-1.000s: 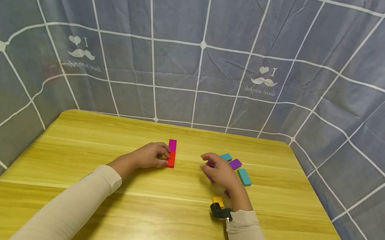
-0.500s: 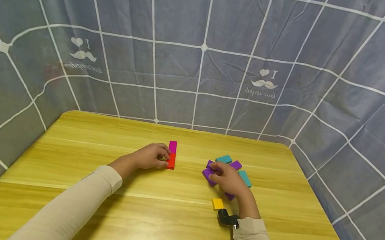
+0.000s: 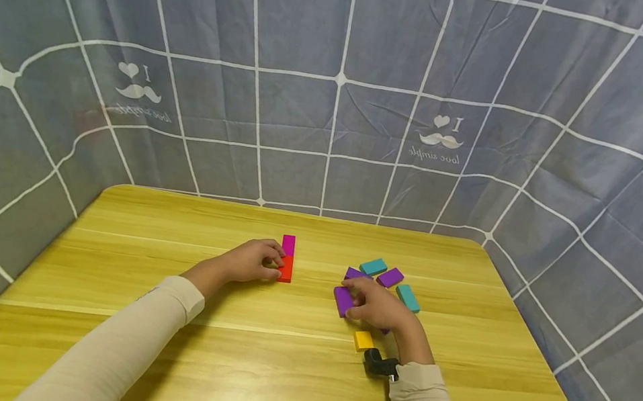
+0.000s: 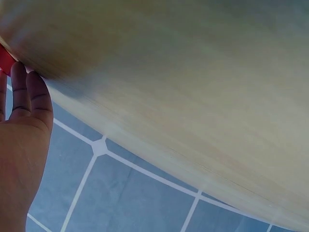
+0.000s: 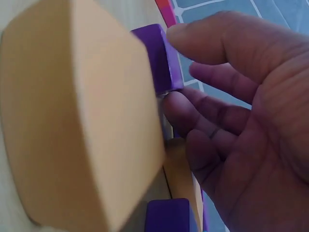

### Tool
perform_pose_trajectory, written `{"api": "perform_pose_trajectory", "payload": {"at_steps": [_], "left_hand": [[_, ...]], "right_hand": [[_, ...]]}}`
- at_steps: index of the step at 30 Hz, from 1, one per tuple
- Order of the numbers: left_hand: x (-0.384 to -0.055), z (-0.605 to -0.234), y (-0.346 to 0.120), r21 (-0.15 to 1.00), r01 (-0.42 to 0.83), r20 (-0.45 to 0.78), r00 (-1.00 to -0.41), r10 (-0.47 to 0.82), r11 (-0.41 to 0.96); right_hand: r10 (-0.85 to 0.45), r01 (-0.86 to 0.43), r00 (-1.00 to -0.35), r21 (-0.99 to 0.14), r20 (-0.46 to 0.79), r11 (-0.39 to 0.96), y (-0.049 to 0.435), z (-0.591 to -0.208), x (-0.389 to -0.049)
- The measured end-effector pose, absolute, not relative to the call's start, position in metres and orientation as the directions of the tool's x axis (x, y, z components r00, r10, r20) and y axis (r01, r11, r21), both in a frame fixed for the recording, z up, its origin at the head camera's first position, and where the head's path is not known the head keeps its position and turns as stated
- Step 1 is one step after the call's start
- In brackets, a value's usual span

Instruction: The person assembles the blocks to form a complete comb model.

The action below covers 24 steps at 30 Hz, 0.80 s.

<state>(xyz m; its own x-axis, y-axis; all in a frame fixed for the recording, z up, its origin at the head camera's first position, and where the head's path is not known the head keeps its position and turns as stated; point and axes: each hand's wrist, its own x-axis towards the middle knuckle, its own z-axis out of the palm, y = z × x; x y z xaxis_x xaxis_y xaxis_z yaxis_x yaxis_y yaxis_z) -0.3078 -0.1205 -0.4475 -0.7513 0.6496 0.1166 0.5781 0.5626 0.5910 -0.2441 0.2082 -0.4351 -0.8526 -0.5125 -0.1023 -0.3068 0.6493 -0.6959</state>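
Toward the table's left-centre, my left hand rests its fingertips against the left side of a red block. A magenta block lies end to end with it, pointing away from me. In the left wrist view, a corner of the red block shows by the fingertips; the thumb is out of sight there. To the right, my right hand pinches a purple block between thumb and fingers. The right wrist view shows that purple block at the thumb tip.
Around my right hand lie another purple block, two teal blocks and a yellow block. A black wrist camera mount sits close to the yellow one. Grey checked curtains stand behind the wooden table.
My right hand first came down and right onto the purple blocks, then took hold of the front one, which has turned and shifted slightly left. My left hand keeps its place.
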Motion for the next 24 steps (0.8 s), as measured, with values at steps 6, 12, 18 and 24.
{"api": "perform_pose_trajectory", "payload": {"at_steps": [6, 12, 18, 24], "left_hand": [[-0.3067, -0.4455, -0.1195, 0.607, 0.571, 0.115, -0.752, 0.649, 0.553], [-0.3066, -0.4459, -0.1192, 0.598, 0.576, 0.118, -0.751, 0.649, 0.558], [-0.3063, -0.4458, -0.1188, 0.598, 0.571, 0.111, -0.754, 0.647, 0.563], [-0.3081, -0.4478, -0.1183, 0.595, 0.572, 0.110, -0.754, 0.648, 0.565]], "right_hand": [[-0.525, -0.323, -0.845, -0.684, -0.102, 0.654, 0.2065, -0.4365, -0.2423], [-0.472, -0.297, -0.877, -0.677, -0.085, 0.673, 0.2019, -0.4398, -0.2413], [-0.443, -0.284, -0.894, -0.677, -0.068, 0.679, 0.2000, -0.4419, -0.2402], [-0.452, -0.310, -0.891, -0.664, -0.048, 0.681, 0.2020, -0.4442, -0.2409]]}}
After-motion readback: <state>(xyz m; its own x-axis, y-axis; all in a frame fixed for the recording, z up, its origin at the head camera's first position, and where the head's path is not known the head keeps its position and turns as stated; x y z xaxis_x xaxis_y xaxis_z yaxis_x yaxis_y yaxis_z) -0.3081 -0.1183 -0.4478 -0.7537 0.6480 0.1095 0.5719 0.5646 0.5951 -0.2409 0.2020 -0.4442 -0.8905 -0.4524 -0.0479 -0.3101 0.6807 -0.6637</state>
